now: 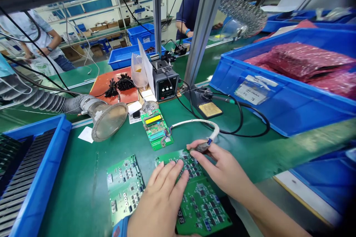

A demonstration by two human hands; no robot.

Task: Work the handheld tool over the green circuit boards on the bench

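Observation:
My left hand (162, 202) lies flat, fingers together, on a large green circuit board (204, 203) on the green mat. Beside it my right hand (221, 166) pinches a small grey probe plug (203, 146) against the board's far edge. A white cable (194, 122) runs from the plug to a small green tester board with a yellow display (156, 127). A second green circuit board (124, 187) lies to the left, untouched.
A fume hose funnel (107, 120) points in from the left. A soldering station (166, 85) and iron stand (207, 105) sit behind. Blue bins stand at left (41, 177) and right (278, 107), the right one holding pink bags. Other people work at the far benches.

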